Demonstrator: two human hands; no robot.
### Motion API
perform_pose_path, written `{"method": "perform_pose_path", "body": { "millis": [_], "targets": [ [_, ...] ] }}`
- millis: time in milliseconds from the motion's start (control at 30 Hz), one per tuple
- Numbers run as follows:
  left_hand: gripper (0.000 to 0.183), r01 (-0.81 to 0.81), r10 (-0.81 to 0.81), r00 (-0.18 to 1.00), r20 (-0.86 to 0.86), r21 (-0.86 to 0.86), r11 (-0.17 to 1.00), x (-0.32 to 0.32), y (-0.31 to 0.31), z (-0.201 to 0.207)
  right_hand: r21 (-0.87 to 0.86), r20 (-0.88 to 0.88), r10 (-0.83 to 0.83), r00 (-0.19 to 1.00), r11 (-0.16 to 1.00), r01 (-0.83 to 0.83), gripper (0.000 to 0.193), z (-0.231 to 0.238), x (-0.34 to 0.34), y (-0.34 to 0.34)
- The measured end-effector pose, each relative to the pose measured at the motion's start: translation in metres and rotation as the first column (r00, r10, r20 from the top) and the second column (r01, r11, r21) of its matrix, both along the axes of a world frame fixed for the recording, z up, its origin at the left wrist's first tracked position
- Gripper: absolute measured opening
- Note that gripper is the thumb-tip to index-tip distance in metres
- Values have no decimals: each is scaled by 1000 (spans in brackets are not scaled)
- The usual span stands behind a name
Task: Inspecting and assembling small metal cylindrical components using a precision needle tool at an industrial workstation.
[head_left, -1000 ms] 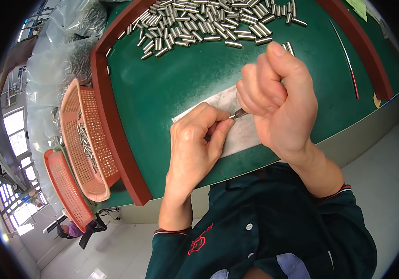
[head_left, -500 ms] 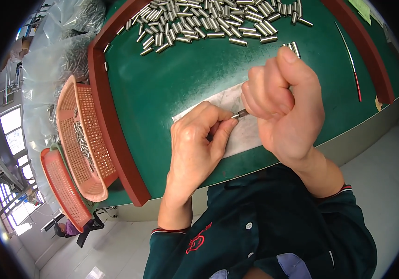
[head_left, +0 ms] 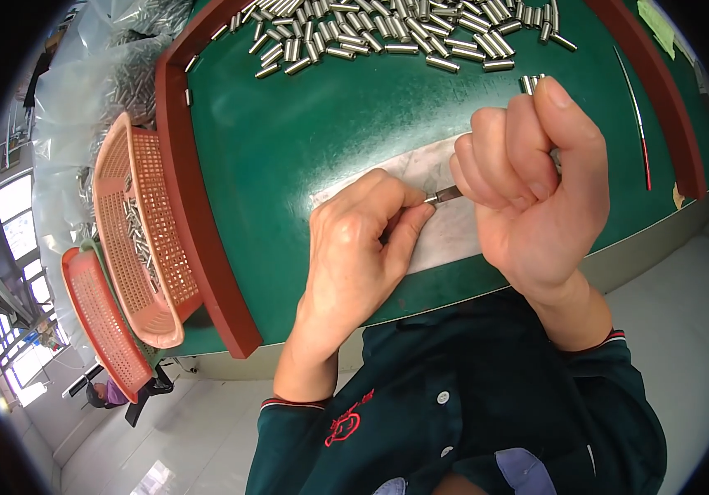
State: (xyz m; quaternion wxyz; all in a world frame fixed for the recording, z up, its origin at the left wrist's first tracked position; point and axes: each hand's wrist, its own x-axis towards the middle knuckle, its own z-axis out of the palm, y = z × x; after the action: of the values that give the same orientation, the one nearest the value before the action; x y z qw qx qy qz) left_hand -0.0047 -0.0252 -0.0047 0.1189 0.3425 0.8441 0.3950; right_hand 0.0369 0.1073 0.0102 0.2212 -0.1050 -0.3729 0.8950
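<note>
My left hand [head_left: 363, 235] is closed over the pale sheet, thumb and forefinger pinching a small shiny metal cylinder [head_left: 430, 199] whose end just shows. Into or against that end runs the dark metal shaft [head_left: 450, 194] of a slim tool. My right hand [head_left: 540, 186] is curled into a fist around this tool, thumb pointing up and away; its handle is hidden in the fingers. Whether the tip sits inside the cylinder I cannot tell. Beneath both hands lies the whitish sheet [head_left: 445, 243], on the green tabletop [head_left: 288, 140].
A heap of metal cylinders [head_left: 404, 48] covers the far side; a few more [head_left: 529, 84] stand beyond my right hand. Red-brown rails [head_left: 198, 214] border the table. A thin red-handled tool [head_left: 645, 157] lies at right. Pink baskets [head_left: 174, 264] and plastic bags [head_left: 74, 124] crowd the left.
My right hand has drawn slightly away to the right, and a little more of the tool's shaft shows. My left hand keeps its pinch. The whole view has shifted a little.
</note>
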Motion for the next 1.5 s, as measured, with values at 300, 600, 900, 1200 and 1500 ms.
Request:
{"method": "perform_pose_path", "body": {
  "millis": [300,600,900,1200,1500],
  "targets": [
    [10,-12,12,998,65,-1,1000,0,1,2,112,47,-23,999,994,18,44,4,-2,-5],
    [9,6,-6,999,54,3,1000,-1,2,3,252,32,23,999,967,-31,43,-3,-2,-8],
    [8,-5,3,999,42,40,999,-4,3,6,325,-82,-3,997,945,30,40,0,-4,-17],
    [12,-362,-371,549,749,613,702,-14,-18,10,105,5,-35,999,994,35,43,1,2,-10],
    [13,-493,341,843,416,346,798,-71,-1,18,161,-37,-23,999,987,29,43,0,3,-10]
  ]
}}
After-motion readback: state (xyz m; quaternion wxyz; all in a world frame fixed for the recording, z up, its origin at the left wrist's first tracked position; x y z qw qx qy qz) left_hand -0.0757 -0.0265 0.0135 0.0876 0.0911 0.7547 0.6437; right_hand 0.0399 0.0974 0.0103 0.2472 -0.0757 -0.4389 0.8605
